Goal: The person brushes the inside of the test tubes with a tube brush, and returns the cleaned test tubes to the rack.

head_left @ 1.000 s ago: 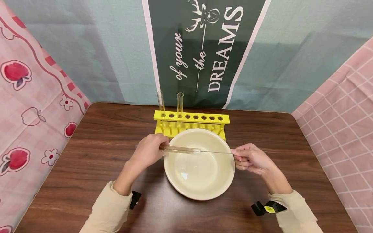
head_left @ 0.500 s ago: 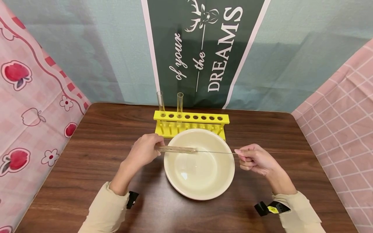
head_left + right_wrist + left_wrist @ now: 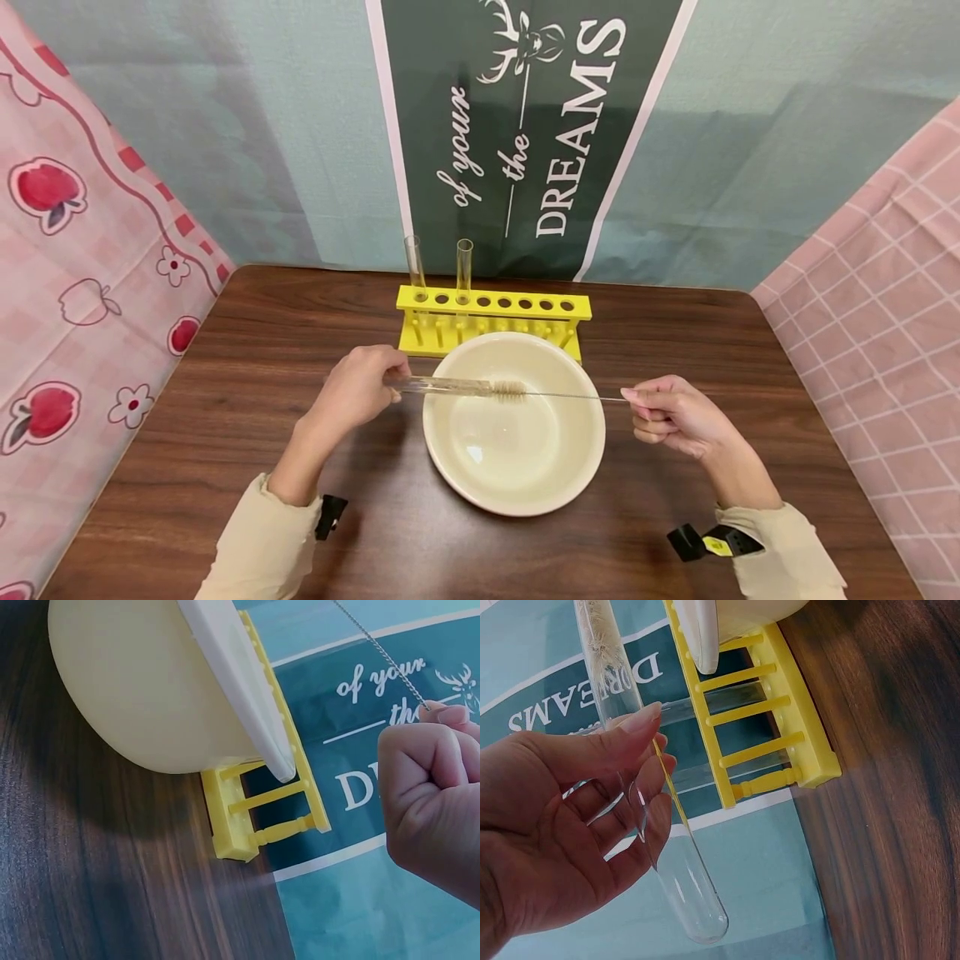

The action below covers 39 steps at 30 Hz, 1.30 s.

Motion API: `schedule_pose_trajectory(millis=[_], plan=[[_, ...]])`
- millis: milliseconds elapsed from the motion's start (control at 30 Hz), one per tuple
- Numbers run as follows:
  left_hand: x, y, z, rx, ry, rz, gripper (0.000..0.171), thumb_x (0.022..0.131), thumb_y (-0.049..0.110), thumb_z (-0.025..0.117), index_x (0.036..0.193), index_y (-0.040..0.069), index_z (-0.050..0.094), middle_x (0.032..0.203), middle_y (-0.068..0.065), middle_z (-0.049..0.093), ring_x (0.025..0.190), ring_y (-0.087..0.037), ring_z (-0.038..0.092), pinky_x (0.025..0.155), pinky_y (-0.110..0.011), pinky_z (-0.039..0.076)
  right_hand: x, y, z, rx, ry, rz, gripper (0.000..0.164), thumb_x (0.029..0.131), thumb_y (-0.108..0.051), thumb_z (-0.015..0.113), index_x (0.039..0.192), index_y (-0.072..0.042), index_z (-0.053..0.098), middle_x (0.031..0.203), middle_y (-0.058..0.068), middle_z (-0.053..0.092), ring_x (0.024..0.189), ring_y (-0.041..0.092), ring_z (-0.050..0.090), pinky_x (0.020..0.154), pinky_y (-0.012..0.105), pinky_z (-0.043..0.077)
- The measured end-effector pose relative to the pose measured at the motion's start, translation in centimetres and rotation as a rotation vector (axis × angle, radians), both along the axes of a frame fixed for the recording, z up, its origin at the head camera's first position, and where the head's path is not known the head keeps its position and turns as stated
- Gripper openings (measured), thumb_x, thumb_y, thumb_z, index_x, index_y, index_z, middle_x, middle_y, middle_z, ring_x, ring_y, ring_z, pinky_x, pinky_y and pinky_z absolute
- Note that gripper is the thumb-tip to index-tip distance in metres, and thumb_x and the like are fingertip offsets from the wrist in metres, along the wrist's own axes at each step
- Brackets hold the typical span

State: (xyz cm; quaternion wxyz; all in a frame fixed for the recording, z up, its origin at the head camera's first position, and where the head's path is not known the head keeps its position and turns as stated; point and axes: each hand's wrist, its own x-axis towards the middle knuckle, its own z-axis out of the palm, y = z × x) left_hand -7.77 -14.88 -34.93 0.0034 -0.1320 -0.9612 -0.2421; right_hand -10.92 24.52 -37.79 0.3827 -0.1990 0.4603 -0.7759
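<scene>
My left hand (image 3: 358, 385) holds a clear glass test tube (image 3: 692, 896) sideways over the left rim of the cream bowl (image 3: 517, 492), thumb on one side and fingers around the other. The tube's rounded closed end sticks out past the fingers in the left wrist view. A test tube brush (image 3: 509, 391) with pale bristles is partly inside the tube's mouth, some bristles showing outside it. To the right of the bowl, my right hand (image 3: 678, 417) pinches the brush's thin twisted wire handle (image 3: 381, 651), which runs straight across above the bowl.
Behind the bowl stands a yellow test tube rack (image 3: 517, 307) with a row of holes. Two clear test tubes, one at the left end (image 3: 415, 267) and another nearby (image 3: 464, 271), stand upright in it. All rests on a dark wooden table (image 3: 675, 333) enclosed by cloth hangings.
The right hand has moved right, drawing the brush partway out so bristles now show past the tube's mouth. The left hand has shifted left with the tube.
</scene>
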Motion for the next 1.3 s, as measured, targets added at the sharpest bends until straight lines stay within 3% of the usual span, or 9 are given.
schedule_pose_trajectory(millis=[467, 1300], plan=[[0.0, -0.8, -0.2, 0.014, -0.003, 0.009, 0.022, 0.064, -0.007, 0.074, 0.075, 0.008, 0.064, 0.077, -0.001, 0.061, 0.073, -0.019, 0.058, 0.065, -0.038, 0.047, 0.1, 0.9, -0.3, -0.043, -0.012, 0.026, 0.033, 0.095, 0.008, 0.018, 0.066, 0.006, 0.034, 0.053, 0.003, 0.013, 0.041, 0.011, 0.009, 0.041, 0.025, 0.011], [0.0, -1.7, 0.0, 0.005, -0.015, -0.007, 0.023, 0.062, -0.007, 0.075, 0.074, 0.009, 0.063, 0.076, -0.003, 0.062, 0.073, -0.020, 0.058, 0.066, -0.038, 0.046, 0.2, 2.5, -0.7, -0.053, -0.026, 0.024, 0.036, 0.094, 0.009, 0.015, 0.066, 0.006, 0.037, 0.053, 0.003, 0.013, 0.041, 0.011, 0.010, 0.043, 0.024, 0.011]])
